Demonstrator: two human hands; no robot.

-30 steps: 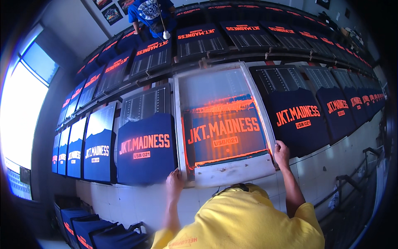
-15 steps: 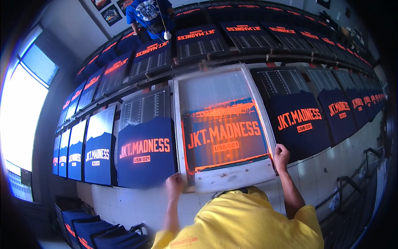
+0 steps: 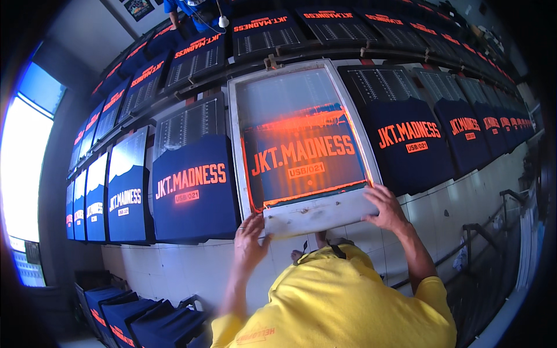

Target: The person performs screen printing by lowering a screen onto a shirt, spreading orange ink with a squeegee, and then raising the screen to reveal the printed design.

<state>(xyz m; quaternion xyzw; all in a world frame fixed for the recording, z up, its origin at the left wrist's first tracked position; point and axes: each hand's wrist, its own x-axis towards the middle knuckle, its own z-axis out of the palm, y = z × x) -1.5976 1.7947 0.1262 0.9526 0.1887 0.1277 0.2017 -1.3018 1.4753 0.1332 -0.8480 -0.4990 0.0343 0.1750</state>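
Note:
A pale-framed printing screen (image 3: pixel 299 223) lies over a dark blue shirt in the middle row, with orange ink smeared across its mesh and orange lettering showing through. At its near left corner, my left hand (image 3: pixel 250 239) has its fingers extended against the frame, a ring on one of them. My right hand (image 3: pixel 387 210) is spread at the near right corner, fingertips touching the frame's side. Neither hand is visibly closed round the frame. On the left lies a printed blue shirt (image 3: pixel 194 209) on its dark board; another printed shirt (image 3: pixel 415 165) lies to the right.
Further rows of shirts on boards (image 3: pixel 267 37) curve away beyond a rail (image 3: pixel 278 59). A person in blue (image 3: pixel 203 20) stands at the far side. Dark shirts (image 3: pixel 125 316) hang over boards at lower left. Dark metal railings (image 3: pixel 481 232) stand at right.
My hands have gone from closed fists beside the frame to extended fingers at its near corners. The whole view has shifted, with the rows now higher in the picture.

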